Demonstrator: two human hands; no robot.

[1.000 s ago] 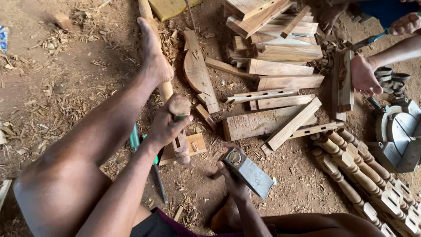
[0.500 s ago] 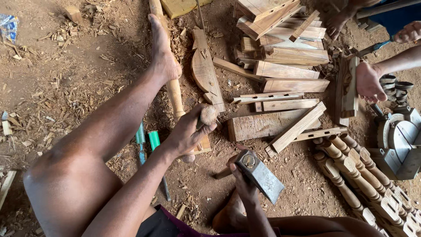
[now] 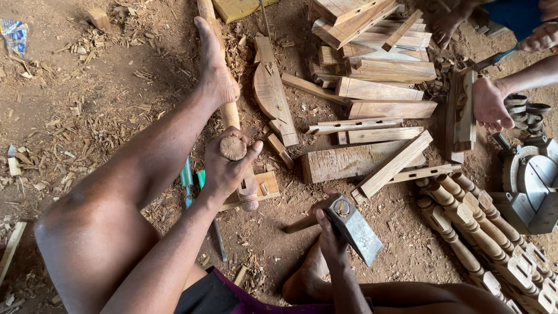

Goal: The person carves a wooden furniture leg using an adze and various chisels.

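Observation:
My left hand (image 3: 224, 171) is wrapped around a short round wooden stick (image 3: 233, 147). The stick stands on end on a small flat wooden block (image 3: 264, 185) on the dirt floor. My right hand (image 3: 330, 234) grips a hatchet just below its grey steel head (image 3: 356, 231), low beside my right foot (image 3: 308, 278). The hatchet's blade points down and right, about a hand's width from the stick. My left foot (image 3: 216, 78) rests on a long round pole (image 3: 231, 114).
Planks and cut wood pieces (image 3: 372, 87) lie piled at the top right, turned balusters (image 3: 482, 232) at the right. Another person's hand (image 3: 488, 104) holds a wooden piece (image 3: 463, 110) near a grey machine (image 3: 535, 186). Green-handled tools (image 3: 187, 174) lie by my left leg, amid wood chips.
My left hand leaned the stick to the right, then brought it back upright on the block. The hatchet stayed low by my right foot, shifting only slightly.

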